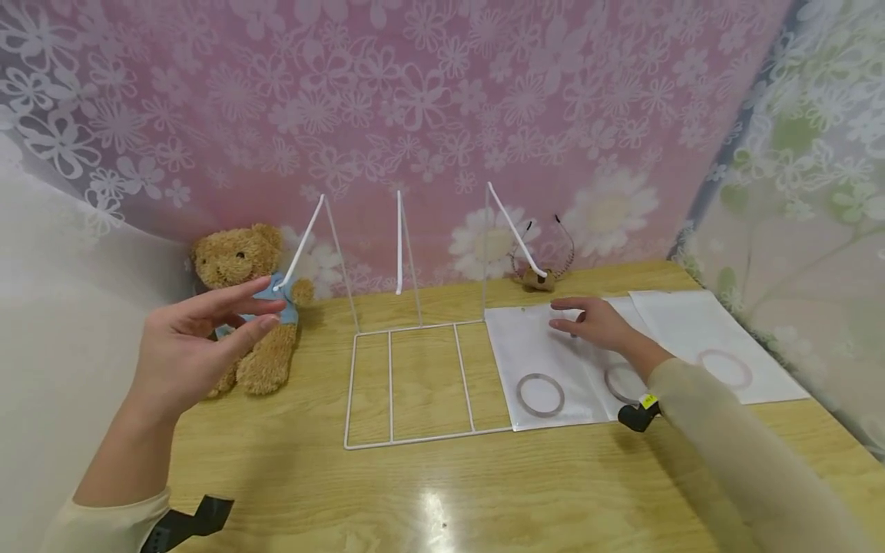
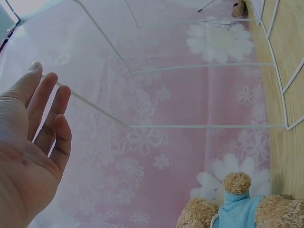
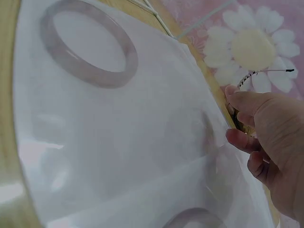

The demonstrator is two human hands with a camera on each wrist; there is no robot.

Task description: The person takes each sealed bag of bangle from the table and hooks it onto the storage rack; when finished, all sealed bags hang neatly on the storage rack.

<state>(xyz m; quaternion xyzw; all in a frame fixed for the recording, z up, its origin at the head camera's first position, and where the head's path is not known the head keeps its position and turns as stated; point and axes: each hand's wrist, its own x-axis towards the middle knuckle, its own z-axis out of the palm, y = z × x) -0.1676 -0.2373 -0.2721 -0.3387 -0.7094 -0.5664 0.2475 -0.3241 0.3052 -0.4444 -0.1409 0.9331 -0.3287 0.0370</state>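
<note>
A white wire rack [image 1: 368,445] stands on the table with three hooks raised at its back. My left hand [image 1: 200,349] is held up beside the tip of the left hook [image 1: 303,240], its fingers loosely bent and nothing gripped. In the left wrist view the hook's end passes close behind the fingertips [image 2: 63,92]; contact is hard to tell. Over the white bags my right hand [image 1: 600,326] hovers, thumb and fingers apart and holding nothing. A bangle [image 1: 541,395] lies in the nearest bag [image 1: 512,346], a second bangle [image 1: 618,388] sits partly behind the right wrist, and a pinkish bangle [image 1: 724,369] is farthest right.
A teddy bear [image 1: 266,365] in blue sits behind my left hand. At the back, a small brown object [image 1: 539,279] with a beaded cord lies near the right hook. The nearest bag overlaps the rack's right side. A flowered pink curtain [image 1: 415,100] hangs behind.
</note>
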